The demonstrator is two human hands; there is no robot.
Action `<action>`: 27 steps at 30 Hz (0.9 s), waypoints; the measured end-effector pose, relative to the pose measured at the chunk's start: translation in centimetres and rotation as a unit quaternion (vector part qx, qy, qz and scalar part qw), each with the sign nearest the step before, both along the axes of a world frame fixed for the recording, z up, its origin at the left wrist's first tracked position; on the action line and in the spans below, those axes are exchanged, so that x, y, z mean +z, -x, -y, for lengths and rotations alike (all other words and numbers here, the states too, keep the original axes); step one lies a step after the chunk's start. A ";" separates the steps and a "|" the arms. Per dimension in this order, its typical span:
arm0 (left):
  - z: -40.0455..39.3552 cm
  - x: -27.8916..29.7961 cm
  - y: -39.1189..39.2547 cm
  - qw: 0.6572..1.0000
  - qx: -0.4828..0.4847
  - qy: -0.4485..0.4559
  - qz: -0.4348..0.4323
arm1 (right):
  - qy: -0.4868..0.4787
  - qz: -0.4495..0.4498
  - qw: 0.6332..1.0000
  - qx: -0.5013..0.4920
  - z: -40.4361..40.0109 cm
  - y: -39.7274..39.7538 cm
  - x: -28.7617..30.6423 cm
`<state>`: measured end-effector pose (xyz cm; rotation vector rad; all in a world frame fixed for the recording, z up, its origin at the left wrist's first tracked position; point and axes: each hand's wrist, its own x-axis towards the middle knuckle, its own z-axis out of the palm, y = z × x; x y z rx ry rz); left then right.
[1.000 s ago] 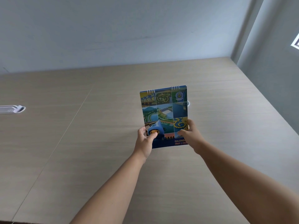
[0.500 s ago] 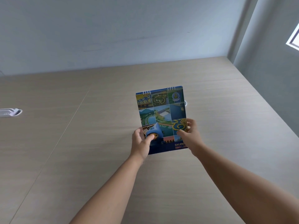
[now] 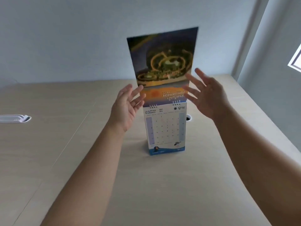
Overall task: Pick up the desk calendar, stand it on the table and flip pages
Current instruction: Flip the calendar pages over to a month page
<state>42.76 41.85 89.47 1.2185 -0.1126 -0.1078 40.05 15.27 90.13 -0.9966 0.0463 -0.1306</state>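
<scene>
The desk calendar [image 3: 164, 128] stands upright on the wooden table [image 3: 81, 160], showing a white March page with a blue strip at the bottom. A picture page [image 3: 162, 62] is swung up above the spiral binding, blurred, upside down and nearly vertical. My left hand [image 3: 128, 106] is at the lower left edge of that raised page, fingers spread. My right hand [image 3: 206, 95] is at its lower right edge, palm open, fingertips in front of the page. Neither hand grips anything; whether the fingertips touch the page I cannot tell.
A flat white plastic object [image 3: 14, 119] lies at the table's left edge. A round cable hole [image 3: 189, 118] sits just behind the calendar on the right. A grey wall [image 3: 65, 38] runs behind the table, and a window frame [image 3: 295, 61] is at the far right.
Earlier both hands held the closed calendar by its bottom corners above the table. Now it stands on the table, pages have swung up to reveal March, and both hands have let go.
</scene>
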 end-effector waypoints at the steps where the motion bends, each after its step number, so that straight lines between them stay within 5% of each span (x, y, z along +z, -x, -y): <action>1: 0.6 0.5 -0.6 0.999 0.014 -0.045 0.015 | 0.032 -0.003 0.999 -0.007 -0.4 -1.0 0.8; 6: 1.8 -4.1 -2.0 0.965 0.084 -0.245 -0.039 | 0.319 -0.094 0.937 -0.109 -2.0 -3.3 -3.1; 12: 2.9 -10.7 1.9 0.933 -0.050 -0.339 -0.109 | 0.312 -0.182 0.931 0.051 -3.0 0.0 -12.6; 27: 3.5 -11.2 0.9 0.947 -0.062 -0.312 -0.030 | 0.344 -0.141 0.927 -0.056 -4.8 2.4 -14.8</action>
